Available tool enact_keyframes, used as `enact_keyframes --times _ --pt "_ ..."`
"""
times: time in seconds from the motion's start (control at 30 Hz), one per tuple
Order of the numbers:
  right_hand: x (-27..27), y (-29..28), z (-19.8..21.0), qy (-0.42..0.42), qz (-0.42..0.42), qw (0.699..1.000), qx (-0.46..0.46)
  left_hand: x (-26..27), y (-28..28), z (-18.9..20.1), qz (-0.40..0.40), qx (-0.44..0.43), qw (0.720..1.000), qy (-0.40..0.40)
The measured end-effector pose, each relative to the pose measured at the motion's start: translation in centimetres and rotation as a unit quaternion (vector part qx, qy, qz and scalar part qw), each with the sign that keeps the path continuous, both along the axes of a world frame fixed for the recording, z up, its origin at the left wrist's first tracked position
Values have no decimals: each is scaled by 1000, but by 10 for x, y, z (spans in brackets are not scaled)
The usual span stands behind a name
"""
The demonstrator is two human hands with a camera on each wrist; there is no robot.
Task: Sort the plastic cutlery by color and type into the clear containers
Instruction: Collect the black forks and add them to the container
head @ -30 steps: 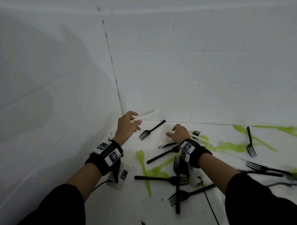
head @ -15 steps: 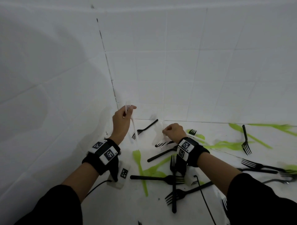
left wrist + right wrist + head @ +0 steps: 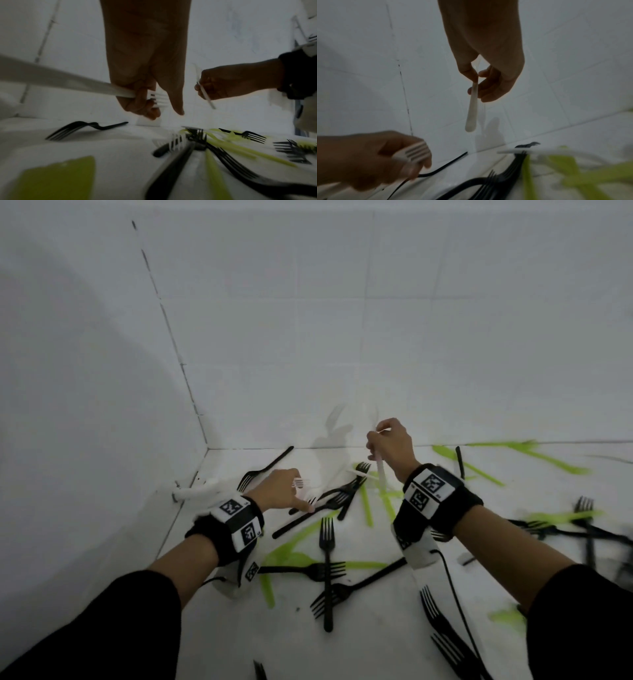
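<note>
Covering the white surface (image 3: 376, 628) in the tiled corner, black forks (image 3: 327, 570) and green cutlery (image 3: 365, 505) were seen scattered and overlapping. The left hand (image 3: 279, 489) was held low over the pile, its fingers curled round a white fork (image 3: 157, 98), tines beside the extended forefinger. The right hand (image 3: 394, 445) was raised nearer the wall, a white utensil handle (image 3: 471, 108) pinched between thumb and fingers and hung downward. Its type could not be told.
</note>
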State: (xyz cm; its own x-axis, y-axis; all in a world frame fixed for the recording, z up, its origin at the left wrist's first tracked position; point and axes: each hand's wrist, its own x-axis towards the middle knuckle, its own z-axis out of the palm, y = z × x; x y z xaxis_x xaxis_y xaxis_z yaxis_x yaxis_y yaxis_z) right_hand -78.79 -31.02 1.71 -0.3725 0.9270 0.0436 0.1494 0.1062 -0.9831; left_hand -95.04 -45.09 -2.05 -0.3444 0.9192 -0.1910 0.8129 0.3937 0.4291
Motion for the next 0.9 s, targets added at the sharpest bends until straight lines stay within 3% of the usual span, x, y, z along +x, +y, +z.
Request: enact_keyframes --times 0.13,0.23,0.33,0.43,0.6,0.77,0.9 --pt "23 12 -11 -143 -8 990 -5 0 9 -3 -16 -32 999 33" --pt "34 17 -27 -286 27 957 35 -1 10 -2 -13 -1 999 52" --pt "39 19 -44 -369 60 923 92 -5 6 6 9 53 998 -11" --pt "44 18 -52 -418 92 898 106 -6 2 25 54 165 982 -77" --pt "49 17 -55 -366 63 925 80 -11 -8 49 97 272 942 -173" --pt "51 2 -34 -241 24 965 98 -3 -17 55 115 320 919 -202" --pt "52 -20 -14 -103 5 993 63 1 -23 50 137 347 891 -260"
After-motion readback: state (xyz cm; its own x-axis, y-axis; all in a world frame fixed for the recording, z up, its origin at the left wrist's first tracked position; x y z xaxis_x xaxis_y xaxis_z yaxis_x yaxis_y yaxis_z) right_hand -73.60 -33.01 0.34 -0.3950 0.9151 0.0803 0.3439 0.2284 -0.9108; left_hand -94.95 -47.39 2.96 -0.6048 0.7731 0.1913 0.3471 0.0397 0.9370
